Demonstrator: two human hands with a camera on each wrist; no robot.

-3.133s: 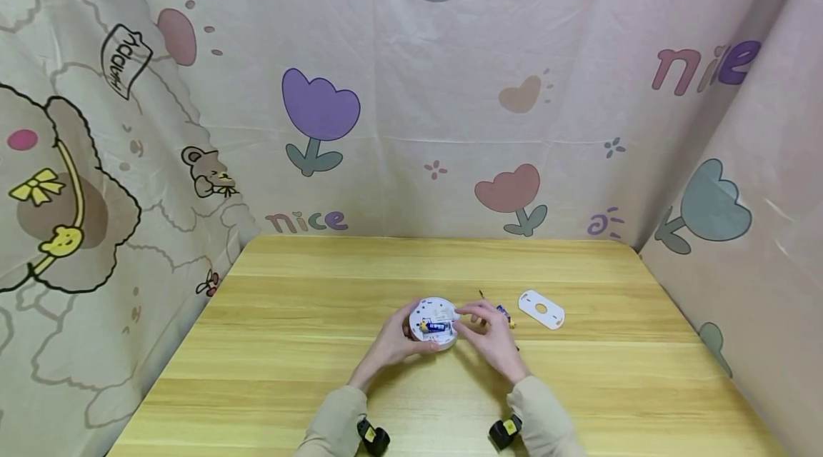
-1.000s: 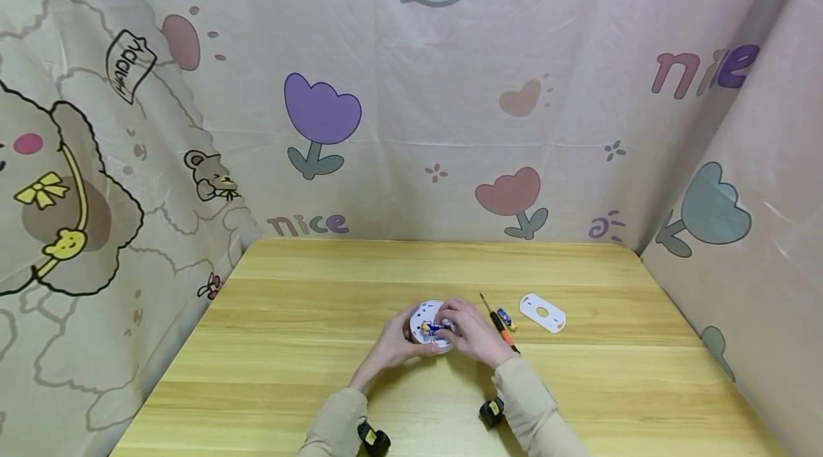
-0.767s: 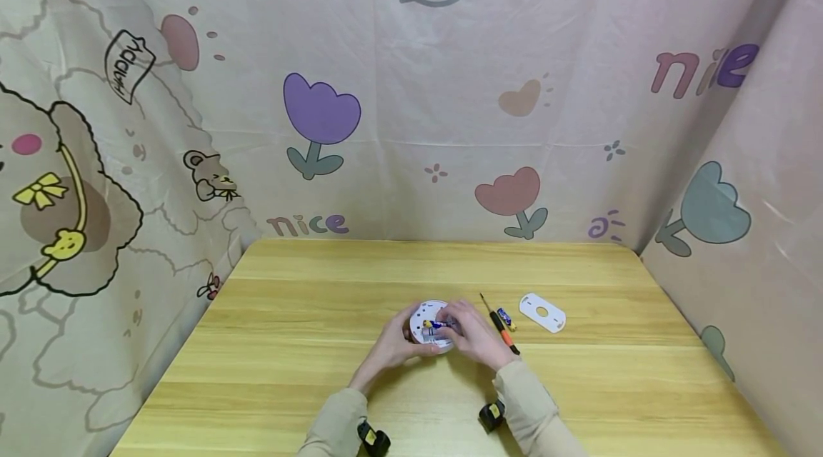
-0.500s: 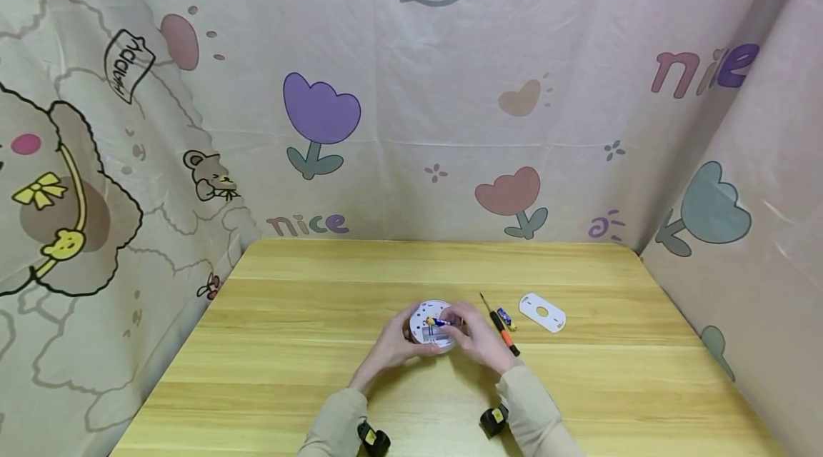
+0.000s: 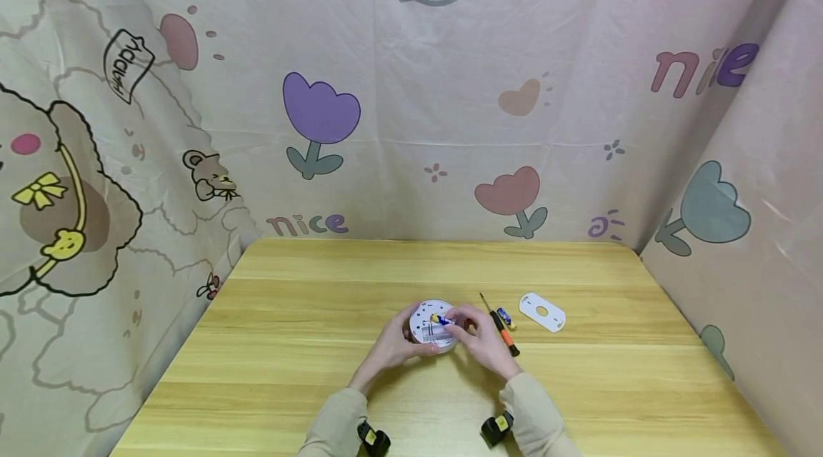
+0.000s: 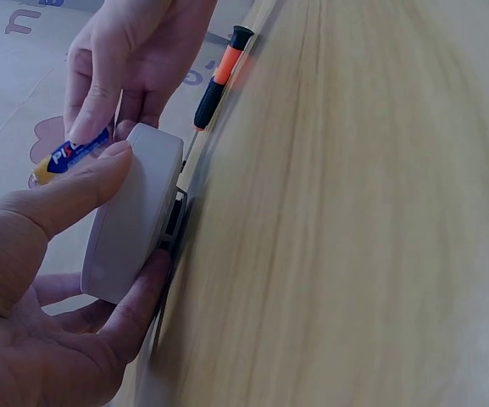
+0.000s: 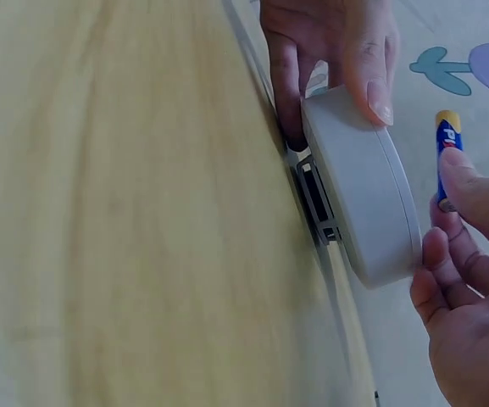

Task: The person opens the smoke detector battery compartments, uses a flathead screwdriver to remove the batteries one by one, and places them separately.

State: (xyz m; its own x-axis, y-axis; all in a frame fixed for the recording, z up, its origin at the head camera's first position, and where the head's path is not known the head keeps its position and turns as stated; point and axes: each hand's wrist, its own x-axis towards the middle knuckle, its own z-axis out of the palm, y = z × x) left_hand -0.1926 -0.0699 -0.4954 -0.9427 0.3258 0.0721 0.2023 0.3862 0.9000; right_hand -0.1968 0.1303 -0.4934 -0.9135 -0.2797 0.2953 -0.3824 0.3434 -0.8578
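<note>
A round white device (image 5: 424,313), its back turned up with a battery compartment showing, is gripped by my left hand (image 5: 393,340) with thumb and fingers around its rim. In the left wrist view the thumb lies over the upper edge of the casing (image 6: 134,220), the fingers underneath. My right hand (image 5: 484,343) pinches a blue-and-yellow battery (image 5: 441,320) between thumb and fingers, out of the compartment and tilted above the device's back. From the right wrist, this battery (image 7: 449,140) appears apart from the casing (image 7: 358,186), while lower fingers touch the rim.
Right of my right hand lies a screwdriver (image 5: 504,333) with a black-and-orange handle. Beside it rests a second blue-and-yellow battery (image 5: 506,318). Farther right is a white oval plate (image 5: 542,312) with a central hole. Printed curtains surround the wooden table (image 5: 289,314).
The battery, lying in the device's compartment in the oldest frame, has been pinched by my right hand and lifted out. The left hand has kept its grip on the device.
</note>
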